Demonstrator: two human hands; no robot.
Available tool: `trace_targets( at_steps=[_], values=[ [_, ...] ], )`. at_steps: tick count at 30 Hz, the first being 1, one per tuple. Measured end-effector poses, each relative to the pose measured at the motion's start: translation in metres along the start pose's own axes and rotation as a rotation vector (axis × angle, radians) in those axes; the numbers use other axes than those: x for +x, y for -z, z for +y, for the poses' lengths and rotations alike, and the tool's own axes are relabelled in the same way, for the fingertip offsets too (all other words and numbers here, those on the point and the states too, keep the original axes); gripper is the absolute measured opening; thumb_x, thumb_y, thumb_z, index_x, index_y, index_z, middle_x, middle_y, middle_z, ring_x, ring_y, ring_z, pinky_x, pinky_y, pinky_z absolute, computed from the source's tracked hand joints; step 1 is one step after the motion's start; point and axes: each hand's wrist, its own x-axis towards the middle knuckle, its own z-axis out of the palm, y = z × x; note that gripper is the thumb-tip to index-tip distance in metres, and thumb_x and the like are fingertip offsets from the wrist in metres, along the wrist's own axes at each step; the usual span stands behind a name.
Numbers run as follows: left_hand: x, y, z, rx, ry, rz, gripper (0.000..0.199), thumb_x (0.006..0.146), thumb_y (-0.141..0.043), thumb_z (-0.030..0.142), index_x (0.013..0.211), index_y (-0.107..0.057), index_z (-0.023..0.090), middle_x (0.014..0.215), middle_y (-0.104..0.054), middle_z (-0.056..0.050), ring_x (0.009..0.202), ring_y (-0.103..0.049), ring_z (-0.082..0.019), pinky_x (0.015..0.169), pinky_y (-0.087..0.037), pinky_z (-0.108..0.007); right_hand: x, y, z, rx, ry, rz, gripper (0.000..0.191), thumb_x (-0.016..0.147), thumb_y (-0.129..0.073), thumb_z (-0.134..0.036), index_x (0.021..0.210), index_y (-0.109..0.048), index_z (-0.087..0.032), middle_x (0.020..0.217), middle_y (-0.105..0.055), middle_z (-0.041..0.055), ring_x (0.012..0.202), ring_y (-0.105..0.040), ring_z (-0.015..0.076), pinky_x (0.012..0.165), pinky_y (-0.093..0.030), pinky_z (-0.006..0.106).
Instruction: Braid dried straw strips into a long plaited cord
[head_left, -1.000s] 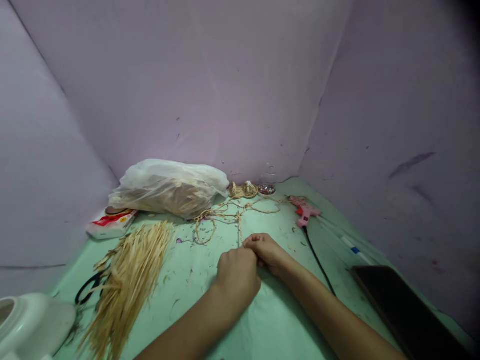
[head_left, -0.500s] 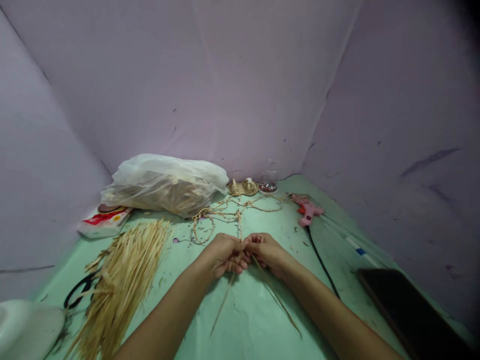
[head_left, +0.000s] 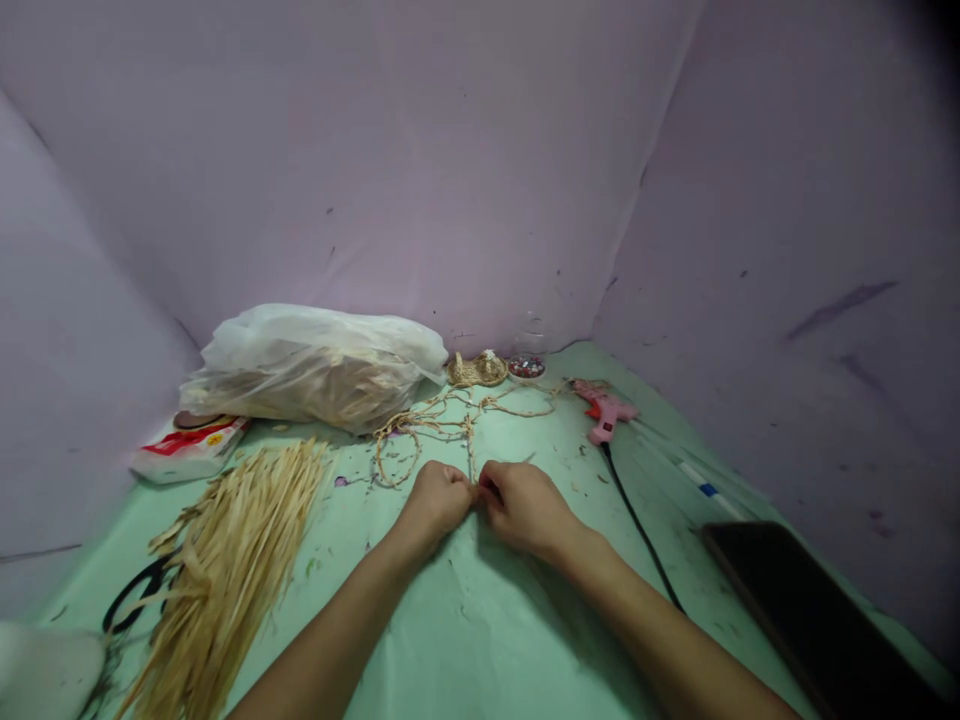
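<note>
A thin braided straw cord [head_left: 470,440] runs from a loose tangle of the same cord [head_left: 397,460] down to my hands over the green table. My left hand [head_left: 442,497] is closed around the near end of the cord, knuckles up. Close against it, my right hand [head_left: 523,503] pinches at the same end with thumb and forefinger. The fingers hide the strands where they meet, so the loose ends cannot be made out.
Left lie dry straw strips [head_left: 232,560], black-handled scissors [head_left: 135,595] and a red-and-white packet [head_left: 187,445]. Behind are a plastic bag [head_left: 315,365], small woven slippers [head_left: 478,370] and a bead container [head_left: 527,367]. Right are a pink glue gun [head_left: 611,412] and a dark phone-like slab [head_left: 810,610].
Both hands have turned over and closed more tightly, backs now upward. The two loose strands that trailed toward me are out of sight. The view has shifted slightly.
</note>
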Motion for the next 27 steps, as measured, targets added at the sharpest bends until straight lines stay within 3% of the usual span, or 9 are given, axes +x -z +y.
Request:
trace_targets(
  at_steps=[3, 6, 10, 16, 19, 23, 25, 27],
  values=[
    [-0.003, -0.002, 0.004, -0.047, 0.005, 0.005, 0.014, 0.05, -0.043, 0.008, 0.04, -0.035, 0.015, 0.035, -0.023, 0.008, 0.035, -0.018, -0.002, 0.037, -0.009, -0.019, -0.002, 0.007, -0.008, -0.017, -0.123, -0.031, 0.017, 0.072, -0.048, -0.021, 0.074, -0.065, -0.017, 0.072, -0.066, 0.0094, 0.066, -0.057, 0.0184, 0.053, -0.028, 0.026],
    [-0.009, 0.0, 0.014, -0.136, 0.103, -0.011, 0.017, 0.05, -0.043, 0.009, 0.039, -0.031, 0.016, 0.032, -0.022, 0.007, 0.032, -0.019, -0.002, 0.035, -0.01, -0.018, -0.003, 0.01, -0.016, 0.01, -0.187, -0.069, 0.018, 0.071, -0.05, -0.022, 0.072, -0.067, -0.017, 0.072, -0.067, 0.0107, 0.065, -0.058, 0.0193, 0.051, -0.028, 0.026],
    [-0.014, 0.005, 0.024, -0.233, 0.28, -0.067, 0.017, 0.053, -0.043, 0.014, 0.039, -0.033, 0.017, 0.03, -0.027, 0.005, 0.026, -0.022, -0.004, 0.031, -0.01, -0.019, -0.008, 0.007, -0.029, -0.084, -0.175, -0.074, 0.021, 0.072, -0.048, -0.021, 0.076, -0.068, -0.016, 0.076, -0.067, 0.0146, 0.067, -0.06, 0.0231, 0.05, -0.026, 0.028],
    [-0.01, 0.009, 0.02, -0.233, 0.231, -0.104, 0.008, 0.049, -0.044, 0.01, 0.045, -0.041, 0.016, 0.029, -0.028, 0.007, 0.025, -0.02, -0.004, 0.03, -0.009, -0.018, -0.014, 0.01, -0.039, -0.121, -0.101, -0.182, 0.021, 0.066, -0.05, -0.015, 0.077, -0.068, -0.015, 0.076, -0.068, 0.014, 0.064, -0.059, 0.0224, 0.049, -0.028, 0.027],
    [-0.009, 0.012, 0.018, -0.228, 0.212, -0.156, 0.005, 0.049, -0.048, 0.012, 0.049, -0.044, 0.015, 0.031, -0.029, 0.008, 0.026, -0.02, -0.003, 0.03, -0.008, -0.018, -0.007, 0.022, -0.025, 0.067, -0.087, -0.262, 0.014, 0.064, -0.054, -0.019, 0.064, -0.067, -0.016, 0.062, -0.065, 0.0084, 0.056, -0.055, 0.0175, 0.046, -0.028, 0.025],
    [-0.009, 0.018, 0.018, -0.227, 0.19, -0.232, 0.007, 0.052, -0.053, 0.017, 0.052, -0.047, 0.014, 0.034, -0.031, 0.008, 0.027, -0.021, -0.003, 0.03, -0.008, -0.018, 0.006, 0.027, -0.003, 0.386, -0.343, -0.034, 0.012, 0.067, -0.053, -0.019, 0.065, -0.064, -0.015, 0.05, -0.057, 0.0023, 0.044, -0.049, 0.0111, 0.043, -0.031, 0.022],
    [-0.008, 0.019, 0.019, -0.227, 0.175, -0.258, 0.007, 0.052, -0.053, 0.018, 0.051, -0.047, 0.014, 0.035, -0.031, 0.008, 0.027, -0.021, -0.003, 0.03, -0.008, -0.018, 0.009, 0.021, -0.001, 0.652, -0.484, -0.124, 0.01, 0.068, -0.05, -0.016, 0.065, -0.06, -0.015, 0.043, -0.051, -0.0011, 0.037, -0.046, 0.0097, 0.039, -0.033, 0.021],
    [-0.007, 0.02, 0.018, -0.217, 0.172, -0.264, 0.005, 0.052, -0.051, 0.017, 0.05, -0.047, 0.014, 0.035, -0.031, 0.008, 0.027, -0.02, -0.003, 0.03, -0.008, -0.018, 0.01, 0.013, -0.004, 0.892, -0.519, -0.27, 0.012, 0.069, -0.047, -0.014, 0.062, -0.056, -0.014, 0.043, -0.051, -0.0019, 0.036, -0.048, 0.0093, 0.037, -0.036, 0.02]
  ],
)
